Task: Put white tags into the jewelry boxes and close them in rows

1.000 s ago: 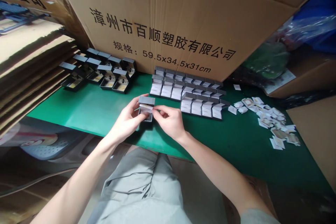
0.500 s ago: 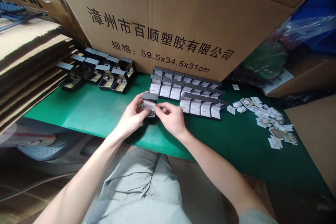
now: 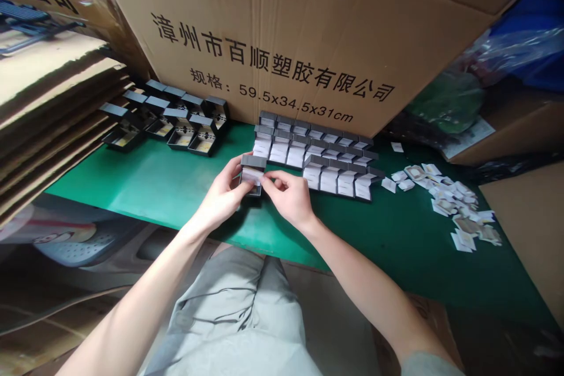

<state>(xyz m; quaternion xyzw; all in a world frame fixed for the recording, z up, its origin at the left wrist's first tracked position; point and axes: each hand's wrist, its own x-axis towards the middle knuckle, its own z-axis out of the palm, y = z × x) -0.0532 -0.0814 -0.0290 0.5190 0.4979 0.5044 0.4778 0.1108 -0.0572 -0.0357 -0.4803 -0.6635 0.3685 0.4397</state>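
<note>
My left hand grips a small dark hinged box, open with its lid up, just above the green table. My right hand pinches a small white card and presses it into the box from the right. Directly behind stand rows of open dark boxes with white cards in them. A second group of open dark boxes with yellowish insides sits at the back left.
A large printed cardboard carton leans over the table's back. Flat cardboard sheets are stacked at the left. Loose white cards lie scattered at the right. Brown cardboard borders the right edge. My grey-trousered lap is below.
Both hands have carried the box a little farther from me toward the filled rows. The white card has gone from above the box to lying inside it.
</note>
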